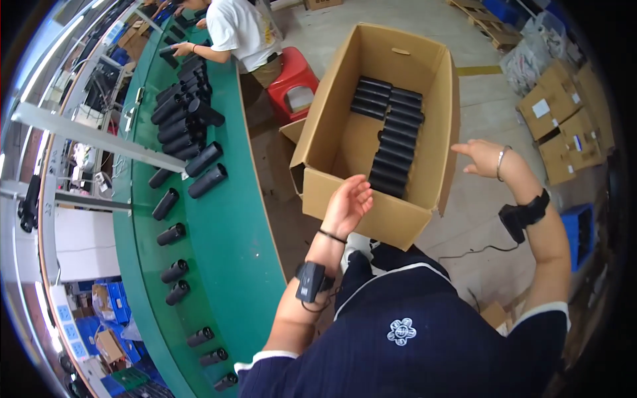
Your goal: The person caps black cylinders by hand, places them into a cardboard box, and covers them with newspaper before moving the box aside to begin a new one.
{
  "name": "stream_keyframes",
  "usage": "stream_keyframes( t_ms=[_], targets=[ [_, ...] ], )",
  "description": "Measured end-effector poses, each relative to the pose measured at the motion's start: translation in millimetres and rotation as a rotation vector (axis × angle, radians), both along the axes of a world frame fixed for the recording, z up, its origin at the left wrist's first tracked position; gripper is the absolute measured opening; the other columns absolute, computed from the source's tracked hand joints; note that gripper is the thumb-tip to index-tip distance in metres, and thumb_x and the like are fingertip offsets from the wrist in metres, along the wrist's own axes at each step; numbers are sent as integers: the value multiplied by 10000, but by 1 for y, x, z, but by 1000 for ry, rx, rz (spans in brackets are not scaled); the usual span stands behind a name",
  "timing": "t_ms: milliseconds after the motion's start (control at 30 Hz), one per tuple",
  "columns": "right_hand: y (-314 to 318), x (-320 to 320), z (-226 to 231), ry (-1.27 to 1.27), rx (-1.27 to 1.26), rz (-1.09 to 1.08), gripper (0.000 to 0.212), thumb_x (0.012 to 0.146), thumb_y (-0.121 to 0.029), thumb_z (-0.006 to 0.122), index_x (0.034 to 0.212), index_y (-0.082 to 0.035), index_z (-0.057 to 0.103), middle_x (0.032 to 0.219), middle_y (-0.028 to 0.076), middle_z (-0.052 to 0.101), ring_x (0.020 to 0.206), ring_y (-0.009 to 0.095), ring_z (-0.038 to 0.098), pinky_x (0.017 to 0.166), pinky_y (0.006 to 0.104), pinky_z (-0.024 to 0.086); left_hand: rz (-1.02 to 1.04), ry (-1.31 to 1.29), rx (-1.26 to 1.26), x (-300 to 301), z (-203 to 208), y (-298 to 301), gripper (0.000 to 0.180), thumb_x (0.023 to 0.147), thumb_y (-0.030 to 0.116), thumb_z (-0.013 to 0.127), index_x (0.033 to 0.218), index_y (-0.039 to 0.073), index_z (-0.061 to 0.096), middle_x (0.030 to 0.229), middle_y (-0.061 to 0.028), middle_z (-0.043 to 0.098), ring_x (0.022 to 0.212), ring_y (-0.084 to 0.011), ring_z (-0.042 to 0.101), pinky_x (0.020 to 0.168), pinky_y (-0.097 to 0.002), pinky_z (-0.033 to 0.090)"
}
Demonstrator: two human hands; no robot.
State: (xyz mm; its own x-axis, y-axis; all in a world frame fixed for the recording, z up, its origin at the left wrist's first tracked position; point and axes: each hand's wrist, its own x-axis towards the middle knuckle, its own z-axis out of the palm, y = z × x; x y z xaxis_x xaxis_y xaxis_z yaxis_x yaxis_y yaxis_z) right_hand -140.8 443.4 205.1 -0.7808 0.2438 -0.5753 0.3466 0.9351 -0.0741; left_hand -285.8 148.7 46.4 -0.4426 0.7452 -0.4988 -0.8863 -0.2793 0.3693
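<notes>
A deep cardboard box stands in front of me with its top uncovered. Inside, black cylinders lie on their sides, stacked in a row along the right wall, with a shorter group at the far end. Bare cardboard shows at the left of the box floor. Over the near wall of the box is my left hand, palm turned up, fingers loosely bent, nothing in it. My right hand is just outside the right wall, fingers stretched out and apart, also holding nothing.
To my left runs a green workbench with a pile of black cylinders and a spaced line of more. A person works at its far end, beside a red stool. Cartons and a blue crate stand at right.
</notes>
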Motion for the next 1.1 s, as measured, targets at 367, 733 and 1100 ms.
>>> stream_keyframes(
  t_ms=[367, 733, 1100],
  targets=[
    [137, -103, 13, -122, -20, 370, 601, 771, -206, 707, 1308, -76, 472, 1186, 206, 568, 1126, 353, 522, 951, 402, 430, 323, -134, -299, -71, -70, 183, 157, 876, 193, 549, 964, 78, 490, 895, -50, 475, 781, -184, 495, 645, -341, 472],
    [158, -366, -353, 35, -182, 421, 262, 799, -197, 581, 949, -4, 678, 980, 189, 659, 896, 338, 641, 789, 402, 507, 394, -224, -374, 1, -116, 205, 107, 909, 166, 548, 994, 103, 568, 864, -31, 579, 802, -160, 566, 670, -300, 472],
    [169, -358, -545, 127, -193, 57, 272, 827, -37, 558, 1084, -86, 630, 1076, 112, 650, 1034, 219, 598, 891, 414, 428, 614, -248, -427, 1, -90, 188, 156, 918, 137, 532, 1062, 78, 550, 930, -29, 590, 868, -135, 571, 769, -270, 463]
  ],
)
